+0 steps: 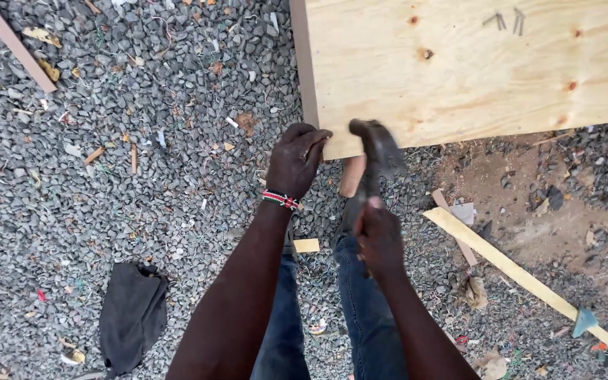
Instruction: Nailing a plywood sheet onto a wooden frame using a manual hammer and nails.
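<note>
- Both forearms reach out from the bottom edge, above blue jeans (360, 309) and grey gravel (142, 197).
- Right hand (380, 238) is closed tight round the handle of a hammer (378, 151), whose blurred head sits at the near edge of the plywood sheet (473, 67).
- Left hand (295, 160), with a beaded wristband (280, 200), pinches its fingers together at that same edge, just beside the hammer head; whatever it holds is too small to see.
- Dark cloth (131, 317) lies on the gravel to the left; a pale wooden strip (522, 278) lies to the right.

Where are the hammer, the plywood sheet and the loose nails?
hammer (380, 149), head view, on its blurred head.
plywood sheet (473, 70), head view, on its bare face.
loose nails (507, 21), head view, on the small pile's middle.
</note>
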